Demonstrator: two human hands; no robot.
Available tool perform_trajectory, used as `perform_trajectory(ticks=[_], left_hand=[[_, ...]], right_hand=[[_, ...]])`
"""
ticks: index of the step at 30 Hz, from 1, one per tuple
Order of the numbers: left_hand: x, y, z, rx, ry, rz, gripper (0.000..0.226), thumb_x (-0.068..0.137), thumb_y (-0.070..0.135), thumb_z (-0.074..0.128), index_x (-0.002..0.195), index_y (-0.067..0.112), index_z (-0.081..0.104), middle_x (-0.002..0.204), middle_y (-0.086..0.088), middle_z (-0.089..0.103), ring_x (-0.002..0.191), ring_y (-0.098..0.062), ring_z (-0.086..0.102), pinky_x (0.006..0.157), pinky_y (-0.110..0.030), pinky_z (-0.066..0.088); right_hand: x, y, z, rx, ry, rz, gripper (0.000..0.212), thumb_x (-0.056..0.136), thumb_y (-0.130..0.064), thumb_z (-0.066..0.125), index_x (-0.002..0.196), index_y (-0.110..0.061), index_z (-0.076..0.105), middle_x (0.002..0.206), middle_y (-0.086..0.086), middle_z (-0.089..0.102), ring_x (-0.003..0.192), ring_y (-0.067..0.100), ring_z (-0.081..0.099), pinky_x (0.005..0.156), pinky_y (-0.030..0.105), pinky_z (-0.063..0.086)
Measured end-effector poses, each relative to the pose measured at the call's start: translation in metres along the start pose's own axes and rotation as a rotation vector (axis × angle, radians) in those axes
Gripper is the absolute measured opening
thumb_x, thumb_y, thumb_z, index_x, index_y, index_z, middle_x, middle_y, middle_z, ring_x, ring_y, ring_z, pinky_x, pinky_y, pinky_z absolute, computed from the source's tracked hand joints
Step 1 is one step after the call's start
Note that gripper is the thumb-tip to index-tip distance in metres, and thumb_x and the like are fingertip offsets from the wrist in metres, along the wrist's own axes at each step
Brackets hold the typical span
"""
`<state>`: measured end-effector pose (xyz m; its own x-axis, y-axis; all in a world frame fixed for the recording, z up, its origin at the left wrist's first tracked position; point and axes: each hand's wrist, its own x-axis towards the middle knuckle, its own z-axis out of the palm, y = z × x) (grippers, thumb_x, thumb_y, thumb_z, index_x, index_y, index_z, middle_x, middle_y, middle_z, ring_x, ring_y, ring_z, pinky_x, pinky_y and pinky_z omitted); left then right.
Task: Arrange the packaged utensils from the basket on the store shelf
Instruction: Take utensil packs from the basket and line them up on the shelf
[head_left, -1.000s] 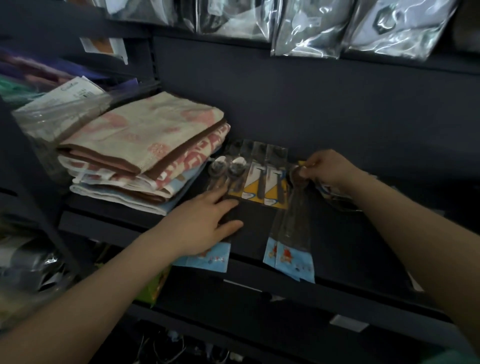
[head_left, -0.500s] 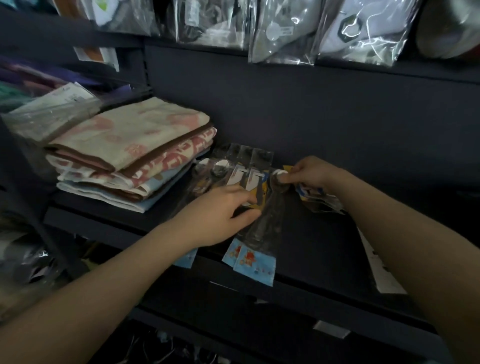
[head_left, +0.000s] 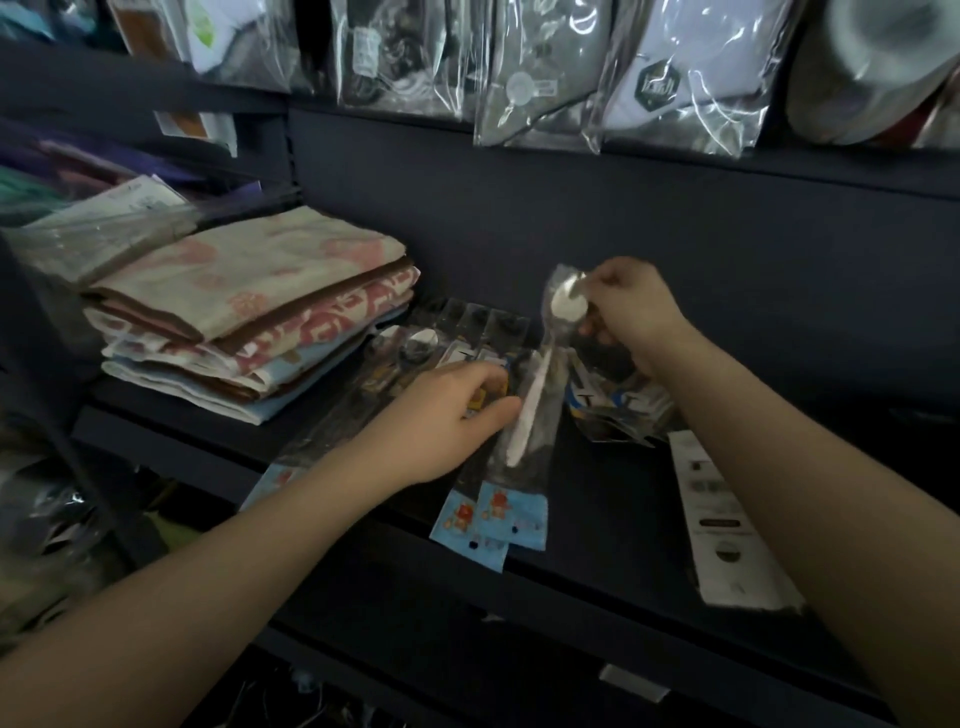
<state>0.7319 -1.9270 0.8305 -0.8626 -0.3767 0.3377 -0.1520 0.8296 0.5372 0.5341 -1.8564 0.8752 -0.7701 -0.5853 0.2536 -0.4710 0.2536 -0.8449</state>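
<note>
Lifted now, packaged spoon (head_left: 540, 395) pinched by right hand (head_left: 631, 312); left hand (head_left: 447, 415) flat beside; folded towels (head_left: 249, 306) leftward.

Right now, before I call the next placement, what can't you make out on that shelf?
Head view only:
- Basket: not in frame, so the remaining stock is unknown.
- Packs under the left hand: it covers their middles, so the count is unclear.
- Spoon pack in the right hand: motion blur hides its label.
- White card: its print is too small, and the right forearm overlaps it.
</note>
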Motion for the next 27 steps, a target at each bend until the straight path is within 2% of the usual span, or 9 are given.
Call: perform_trajectory(ticks=[3, 6, 10, 12, 16, 19, 22, 24, 27], left_hand=[[0.001, 0.005, 0.002, -0.157, 0.02, -0.121, 0.043, 0.09, 0.038, 0.05, 0.129, 0.018, 0.046, 0.106, 0.007, 0.06, 0.091, -0.009, 0.057, 0.072, -0.018, 0.046], [-0.003, 0.0, -0.004, -0.245, 0.042, -0.136, 0.023, 0.09, 0.029, 0.054, 0.097, 0.008, 0.062, 0.083, -0.01, 0.068, 0.075, -0.022, 0.064, 0.073, -0.039, 0.05], [-0.015, -0.025, -0.021, -0.269, -0.002, -0.232, 0.022, 0.091, 0.022, 0.054, 0.076, 0.008, 0.063, 0.049, 0.004, 0.06, 0.041, -0.002, 0.051, 0.047, -0.021, 0.04], [-0.019, -0.04, -0.031, -0.197, 0.02, -0.275, 0.027, 0.092, 0.021, 0.052, 0.08, 0.0, 0.064, 0.052, -0.003, 0.059, 0.041, -0.003, 0.051, 0.045, -0.016, 0.036], [-0.02, -0.058, -0.039, 0.024, 0.039, -0.307, 0.024, 0.091, 0.024, 0.053, 0.099, 0.006, 0.067, 0.09, -0.012, 0.071, 0.08, -0.019, 0.064, 0.068, -0.028, 0.044], [-0.017, -0.054, -0.03, 0.108, -0.009, -0.292, 0.027, 0.092, 0.025, 0.052, 0.11, 0.008, 0.063, 0.099, -0.01, 0.07, 0.087, -0.021, 0.064, 0.071, -0.028, 0.046], [-0.012, -0.054, -0.022, 0.219, 0.011, -0.238, 0.024, 0.093, 0.024, 0.05, 0.108, 0.01, 0.063, 0.097, -0.011, 0.069, 0.087, -0.024, 0.064, 0.071, -0.032, 0.048], [-0.009, -0.057, -0.021, 0.302, 0.051, -0.204, 0.023, 0.092, 0.024, 0.049, 0.103, 0.009, 0.062, 0.091, -0.013, 0.068, 0.084, -0.029, 0.063, 0.066, -0.035, 0.047], [-0.009, -0.063, -0.021, 0.426, 0.082, -0.161, 0.026, 0.09, 0.027, 0.049, 0.108, 0.01, 0.057, 0.095, -0.012, 0.064, 0.087, -0.032, 0.061, 0.067, -0.038, 0.049]], right_hand=[[-0.009, -0.024, 0.009, 0.096, -0.002, -0.106, 0.01, 0.094, -0.014, 0.049, 0.085, -0.01, 0.051, 0.054, 0.006, 0.055, 0.039, 0.013, 0.05, 0.039, 0.023, 0.039], [-0.012, -0.031, 0.026, 0.123, -0.134, -0.135, 0.012, 0.095, -0.016, 0.048, 0.089, -0.008, 0.054, 0.059, 0.008, 0.057, 0.046, 0.017, 0.054, 0.043, 0.025, 0.042], [-0.002, -0.007, 0.038, -0.199, -0.262, -0.108, 0.028, 0.096, -0.026, 0.047, 0.102, -0.004, 0.063, 0.091, 0.008, 0.064, 0.084, 0.022, 0.06, 0.07, 0.029, 0.043], [0.005, 0.013, 0.041, -0.396, -0.265, -0.046, 0.029, 0.092, -0.024, 0.053, 0.114, -0.007, 0.061, 0.111, 0.01, 0.062, 0.105, 0.026, 0.058, 0.083, 0.029, 0.042], [0.009, 0.033, 0.047, -0.46, -0.318, 0.059, 0.034, 0.087, -0.021, 0.061, 0.118, -0.007, 0.059, 0.119, 0.013, 0.06, 0.116, 0.031, 0.056, 0.091, 0.033, 0.044], [0.012, 0.033, 0.048, -0.406, -0.291, 0.101, 0.026, 0.088, -0.014, 0.061, 0.11, -0.001, 0.065, 0.115, 0.016, 0.064, 0.108, 0.029, 0.058, 0.087, 0.031, 0.044], [0.009, 0.03, 0.047, -0.074, -0.251, 0.173, 0.01, 0.089, -0.006, 0.058, 0.09, -0.001, 0.067, 0.088, 0.012, 0.062, 0.083, 0.021, 0.056, 0.075, 0.028, 0.044], [0.01, 0.026, 0.043, 0.052, -0.24, 0.196, 0.019, 0.092, -0.008, 0.053, 0.075, -0.011, 0.061, 0.076, 0.008, 0.055, 0.072, 0.019, 0.051, 0.065, 0.027, 0.042], [0.008, 0.013, 0.043, 0.069, -0.262, 0.171, 0.018, 0.095, -0.015, 0.049, 0.078, -0.012, 0.055, 0.075, 0.01, 0.047, 0.066, 0.019, 0.043, 0.061, 0.03, 0.039]])
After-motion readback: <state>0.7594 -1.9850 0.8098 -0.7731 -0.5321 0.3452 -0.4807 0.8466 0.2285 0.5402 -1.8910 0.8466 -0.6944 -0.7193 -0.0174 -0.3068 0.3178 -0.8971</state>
